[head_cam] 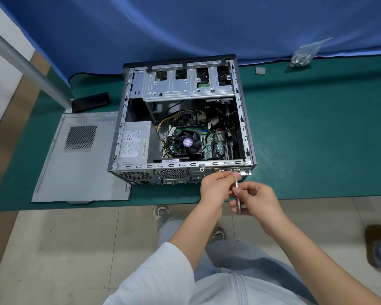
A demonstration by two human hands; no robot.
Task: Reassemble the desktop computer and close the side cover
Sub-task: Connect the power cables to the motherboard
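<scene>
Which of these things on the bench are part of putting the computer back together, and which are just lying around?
In use: computer case, screwdriver held by both hands, left hand, right hand, side cover, bag of screws.

Lying about: small grey square, black block.

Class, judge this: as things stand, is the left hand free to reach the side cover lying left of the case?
Probably not yet: the left hand steadies the screwdriver. Nothing blocks the side cover.
</scene>
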